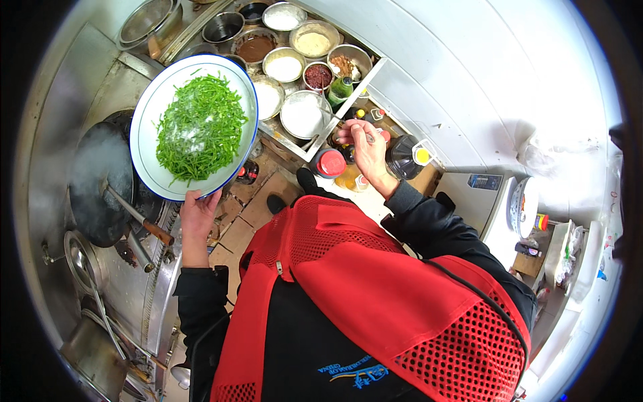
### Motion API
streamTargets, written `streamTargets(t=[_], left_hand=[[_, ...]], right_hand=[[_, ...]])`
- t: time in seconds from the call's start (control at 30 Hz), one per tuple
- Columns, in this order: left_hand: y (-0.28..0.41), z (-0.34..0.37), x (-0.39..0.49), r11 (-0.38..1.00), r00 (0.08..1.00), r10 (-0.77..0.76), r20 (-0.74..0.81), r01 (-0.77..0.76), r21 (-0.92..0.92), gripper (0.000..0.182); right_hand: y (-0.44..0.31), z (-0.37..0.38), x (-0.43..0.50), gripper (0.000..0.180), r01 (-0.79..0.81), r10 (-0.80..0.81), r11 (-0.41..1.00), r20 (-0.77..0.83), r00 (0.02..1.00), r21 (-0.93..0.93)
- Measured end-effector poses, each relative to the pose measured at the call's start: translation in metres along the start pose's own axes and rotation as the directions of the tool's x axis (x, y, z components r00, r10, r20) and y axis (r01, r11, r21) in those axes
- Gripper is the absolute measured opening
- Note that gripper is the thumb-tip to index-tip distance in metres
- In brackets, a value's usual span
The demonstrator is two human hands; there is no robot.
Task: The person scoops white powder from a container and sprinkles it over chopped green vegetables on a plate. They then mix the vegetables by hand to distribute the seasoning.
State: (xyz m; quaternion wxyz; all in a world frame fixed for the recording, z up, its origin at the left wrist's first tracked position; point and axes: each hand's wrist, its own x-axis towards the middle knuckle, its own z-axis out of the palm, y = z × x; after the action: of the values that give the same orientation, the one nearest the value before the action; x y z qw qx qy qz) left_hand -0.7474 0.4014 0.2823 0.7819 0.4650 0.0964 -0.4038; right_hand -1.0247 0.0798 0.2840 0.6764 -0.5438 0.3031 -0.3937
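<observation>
My left hand point(198, 216) grips the near rim of a large white enamel basin with a blue edge point(145, 166). In it lies a heap of cut green vegetable point(201, 130) with white powder or grains on top. To the right, my right hand point(365, 148) is closed around the handle of a slim metal utensil, apparently a spoon, which points toward a bowl of white seasoning point(301, 115). Its far end is hard to make out. Beside that bowl are a bowl of red chili sauce point(318, 76) and a green bottle point(341, 89).
At left, a steaming wok point(95, 191) holds a ladle with a wooden handle point(150, 228). A metal strainer or bowl point(80, 259) lies nearer. More seasoning bowls point(284, 65) fill the metal-edged tray. Bottles, a red-lidded jar point(331, 163) and a dark jug point(402, 157) stand right of it.
</observation>
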Motion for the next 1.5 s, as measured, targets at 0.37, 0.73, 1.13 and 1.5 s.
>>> streamTargets(t=[0.37, 0.73, 1.13, 1.5], left_hand=[[0.003, 0.014, -0.007, 1.0, 1.0, -0.014, -0.027, 0.014, 0.013, 0.045], [0.004, 0.012, -0.007, 0.999, 0.999, 0.006, -0.045, -0.004, 0.05, 0.048], [0.004, 0.005, -0.004, 0.998, 0.999, -0.01, -0.035, 0.012, 0.061, 0.047], [0.005, 0.006, -0.004, 0.999, 0.999, -0.025, -0.03, 0.026, 0.024, 0.048]], right_hand=[[0.083, -0.002, 0.036, 0.021, 0.431, -0.338, 0.577, 0.278, 0.899, -0.694], [0.076, 0.006, 0.022, 0.006, 0.503, -0.249, 0.43, 0.436, 0.864, -0.75], [0.082, 0.022, 0.036, 0.009, 0.478, -0.281, 0.501, 0.386, 0.878, -0.722], [0.081, 0.009, 0.032, 0.019, 0.507, -0.152, 0.401, 0.491, 0.858, -0.763]])
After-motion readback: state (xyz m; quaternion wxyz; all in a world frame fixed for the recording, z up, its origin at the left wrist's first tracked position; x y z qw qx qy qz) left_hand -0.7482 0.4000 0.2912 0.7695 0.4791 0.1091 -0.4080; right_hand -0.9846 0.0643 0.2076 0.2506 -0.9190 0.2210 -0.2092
